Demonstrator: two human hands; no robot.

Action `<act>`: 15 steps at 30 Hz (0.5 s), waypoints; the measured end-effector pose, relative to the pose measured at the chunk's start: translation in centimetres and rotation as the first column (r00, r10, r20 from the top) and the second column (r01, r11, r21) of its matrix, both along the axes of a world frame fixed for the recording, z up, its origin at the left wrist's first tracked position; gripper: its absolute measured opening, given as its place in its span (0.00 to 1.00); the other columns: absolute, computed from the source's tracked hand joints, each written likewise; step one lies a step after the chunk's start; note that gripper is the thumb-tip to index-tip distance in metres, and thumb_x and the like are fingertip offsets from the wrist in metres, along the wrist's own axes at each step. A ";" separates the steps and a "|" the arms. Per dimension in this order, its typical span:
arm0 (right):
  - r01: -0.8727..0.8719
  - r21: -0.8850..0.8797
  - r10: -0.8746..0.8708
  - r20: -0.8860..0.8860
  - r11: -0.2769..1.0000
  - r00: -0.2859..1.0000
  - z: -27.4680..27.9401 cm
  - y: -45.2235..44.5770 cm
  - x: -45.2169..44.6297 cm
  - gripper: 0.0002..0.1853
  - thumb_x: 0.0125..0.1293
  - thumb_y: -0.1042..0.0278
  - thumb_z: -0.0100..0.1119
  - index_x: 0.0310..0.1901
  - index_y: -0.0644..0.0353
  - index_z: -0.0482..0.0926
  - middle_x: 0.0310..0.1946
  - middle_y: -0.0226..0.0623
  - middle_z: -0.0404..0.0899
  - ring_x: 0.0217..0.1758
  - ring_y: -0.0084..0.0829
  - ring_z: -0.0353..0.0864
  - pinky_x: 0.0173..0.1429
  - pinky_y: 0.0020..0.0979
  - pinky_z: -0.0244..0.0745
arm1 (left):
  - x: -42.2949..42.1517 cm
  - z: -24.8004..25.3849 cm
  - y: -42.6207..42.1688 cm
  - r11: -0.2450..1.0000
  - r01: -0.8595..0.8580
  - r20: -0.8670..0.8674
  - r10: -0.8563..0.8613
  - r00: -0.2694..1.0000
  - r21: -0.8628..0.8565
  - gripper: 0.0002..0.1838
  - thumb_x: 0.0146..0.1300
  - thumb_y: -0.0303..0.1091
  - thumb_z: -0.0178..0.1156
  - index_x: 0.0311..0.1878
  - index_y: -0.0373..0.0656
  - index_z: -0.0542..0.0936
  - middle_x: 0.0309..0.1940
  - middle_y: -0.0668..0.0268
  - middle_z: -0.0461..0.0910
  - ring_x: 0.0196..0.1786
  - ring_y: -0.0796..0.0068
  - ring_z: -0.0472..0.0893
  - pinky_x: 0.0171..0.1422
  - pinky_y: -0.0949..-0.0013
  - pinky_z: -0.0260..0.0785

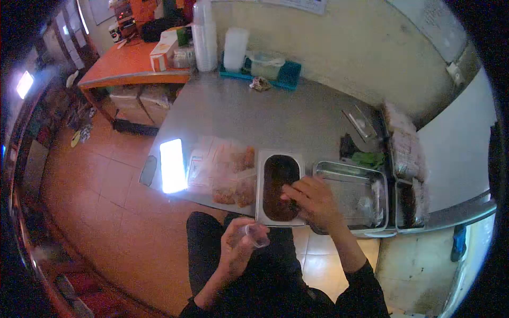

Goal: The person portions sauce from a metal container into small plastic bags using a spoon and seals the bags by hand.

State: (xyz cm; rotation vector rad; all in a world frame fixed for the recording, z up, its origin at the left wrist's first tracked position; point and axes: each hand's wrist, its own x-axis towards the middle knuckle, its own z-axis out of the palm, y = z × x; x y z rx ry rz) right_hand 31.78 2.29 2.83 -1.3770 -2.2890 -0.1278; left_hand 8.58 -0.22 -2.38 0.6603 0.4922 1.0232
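Note:
My left hand [236,247] is closed around a small clear plastic cup [258,236], held in front of the table edge with its mouth tilted to the right. Over a deep metal container [261,199] with dark brown contents [280,172], my right hand [314,200] has its fingers pinched together, reaching in from the right side. What those fingers hold, if anything, is hidden. Just right of that hand is a shallow metal tray [347,169], with small clear cups [366,204] lying in it. Left of the container lie clear bags of orange-brown food [225,195].
A bright lit phone or screen [173,166] lies at the table's left edge. Stacked clear containers [204,45] and a teal tray [289,75] stand at the back. Green leaves [368,159] and packed bags [405,143] are on the right. An orange table [114,66] stands behind left.

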 end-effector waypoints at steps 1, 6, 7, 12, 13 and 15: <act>-0.043 -0.009 0.043 0.032 0.999 0.999 -0.2 0.3 -0.3 0.27 0.40 0.70 0.68 0.47 0.56 0.76 0.38 0.32 0.76 0.41 0.38 0.75 0.46 0.40 0.70 | 0.1 0.0 0.0 1.000 0.001 0.001 -0.001 1.000 -0.004 0.26 0.58 0.45 0.64 0.53 0.39 0.68 0.43 0.56 0.77 0.51 0.63 0.77 0.57 0.59 0.69; -0.109 -0.024 0.105 -0.113 0.994 0.988 1.1 -0.9 -1.5 0.18 0.45 0.68 0.68 0.41 0.57 0.79 0.33 0.32 0.78 0.36 0.37 0.75 0.43 0.38 0.70 | 0.2 -0.4 0.1 0.999 -0.006 0.040 0.005 0.999 0.032 0.26 0.59 0.45 0.63 0.53 0.39 0.68 0.44 0.55 0.77 0.51 0.63 0.77 0.57 0.59 0.69; -0.109 -0.031 0.101 -0.207 0.994 0.973 1.3 -1.2 -1.4 0.14 0.48 0.68 0.68 0.39 0.57 0.80 0.31 0.33 0.78 0.35 0.36 0.75 0.42 0.37 0.70 | 0.2 -0.4 0.1 1.000 -0.002 0.031 0.001 1.000 0.025 0.26 0.60 0.45 0.63 0.53 0.39 0.68 0.44 0.56 0.77 0.51 0.63 0.77 0.56 0.59 0.69; 0.063 0.068 -0.044 -0.253 0.996 0.967 0.9 -0.2 -0.7 0.10 0.52 0.67 0.66 0.37 0.56 0.81 0.29 0.33 0.78 0.33 0.35 0.75 0.39 0.35 0.69 | 0.2 -0.3 0.1 0.999 0.018 0.022 -0.019 1.000 0.032 0.26 0.60 0.44 0.63 0.54 0.38 0.68 0.43 0.57 0.77 0.52 0.63 0.76 0.55 0.59 0.70; 0.112 0.072 -0.090 -0.251 0.991 0.964 0.8 0.3 -0.7 0.09 0.52 0.67 0.66 0.37 0.55 0.81 0.29 0.33 0.79 0.33 0.35 0.75 0.39 0.34 0.69 | 0.1 -0.1 0.1 1.000 0.006 0.019 -0.006 1.000 0.016 0.26 0.59 0.44 0.63 0.54 0.38 0.68 0.44 0.57 0.77 0.52 0.62 0.77 0.56 0.59 0.69; 0.064 0.044 -0.052 -0.228 0.997 0.972 0.3 0.5 -0.7 0.09 0.53 0.67 0.66 0.36 0.55 0.81 0.30 0.33 0.79 0.33 0.35 0.75 0.38 0.35 0.69 | 0.0 -0.1 0.1 1.000 -0.012 0.010 0.012 1.000 0.008 0.26 0.59 0.43 0.63 0.54 0.38 0.68 0.44 0.57 0.77 0.52 0.62 0.77 0.56 0.59 0.69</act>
